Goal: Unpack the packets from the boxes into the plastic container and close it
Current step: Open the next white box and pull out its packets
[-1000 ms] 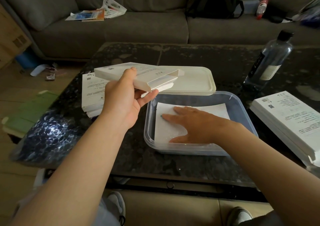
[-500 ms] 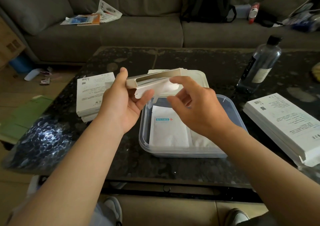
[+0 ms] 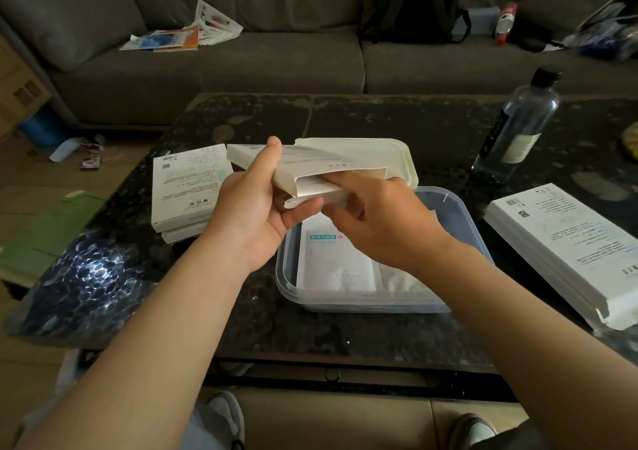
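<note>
One box in hand: a flat white carton (image 3: 310, 163) is held in the air over the far left corner of the plastic container (image 3: 462, 215).
Box direction: its long axis runs left to right, and the open mouth faces right and tips slightly down, likely so the contents slide out over the container.
Left hand (image 3: 255, 218): grips the closed end of the carton, thumb on top and fingers beneath, steadying it.
Right hand (image 3: 383, 222): fingers reach into the mouth with the thumb beneath the inner packets (image 3: 317, 194). It appears to pinch them, though the fingertips are hidden inside.
Container contents: a white packet (image 3: 335, 259) with a teal label lies flat inside, with more white material beside it.
Lid (image 3: 373, 153): cream, lying flat just behind the container and not yet fitted.
Other boxes: a left stack (image 3: 188, 184) sits beside the left hand, and a right stack (image 3: 559, 242) sits well apart on the right.
Worktop (image 3: 397, 121): dark speckled stone, with a clear bottle (image 3: 518, 128) standing far right.
</note>
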The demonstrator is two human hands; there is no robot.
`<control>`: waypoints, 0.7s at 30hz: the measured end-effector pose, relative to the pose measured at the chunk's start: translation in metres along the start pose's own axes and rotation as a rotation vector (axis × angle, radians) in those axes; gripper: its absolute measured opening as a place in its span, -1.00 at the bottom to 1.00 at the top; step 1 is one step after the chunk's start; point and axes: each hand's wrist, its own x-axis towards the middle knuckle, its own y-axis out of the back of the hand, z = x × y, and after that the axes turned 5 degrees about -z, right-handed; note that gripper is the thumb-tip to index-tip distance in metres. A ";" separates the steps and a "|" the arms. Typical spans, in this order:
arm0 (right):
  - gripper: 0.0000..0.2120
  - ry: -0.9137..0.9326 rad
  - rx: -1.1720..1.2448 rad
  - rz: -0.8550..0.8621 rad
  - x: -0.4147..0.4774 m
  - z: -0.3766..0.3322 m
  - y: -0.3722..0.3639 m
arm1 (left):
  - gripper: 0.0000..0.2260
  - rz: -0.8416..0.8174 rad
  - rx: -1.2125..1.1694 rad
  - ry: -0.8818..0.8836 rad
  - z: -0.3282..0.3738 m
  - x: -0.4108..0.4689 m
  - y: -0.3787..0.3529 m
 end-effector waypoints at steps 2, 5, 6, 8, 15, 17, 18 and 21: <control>-0.66 0.014 0.016 0.039 0.000 0.001 0.002 | -0.61 0.009 -0.038 0.006 0.000 0.001 0.001; -0.72 -0.006 0.049 0.069 0.000 0.002 0.003 | -0.64 0.019 -0.065 0.019 0.000 0.002 0.001; -0.74 -0.011 0.064 0.079 -0.001 0.001 0.004 | -0.65 0.019 -0.071 0.020 -0.001 0.001 0.001; -0.84 -0.019 0.102 0.116 -0.002 0.000 0.006 | -0.67 0.024 -0.079 0.013 0.000 0.001 0.001; -0.88 -0.080 0.289 0.246 -0.006 0.008 0.024 | -0.80 0.126 -0.099 0.014 0.007 0.003 0.007; -0.91 -0.118 0.400 0.291 -0.005 0.013 0.034 | -0.81 0.138 -0.103 0.020 0.008 0.003 0.008; -0.95 -0.129 0.489 0.302 -0.005 0.016 0.040 | -0.81 0.146 -0.104 0.022 0.008 0.004 0.009; -0.91 -0.189 0.754 0.375 -0.008 0.024 0.053 | -0.82 0.153 -0.104 0.020 0.008 0.004 0.009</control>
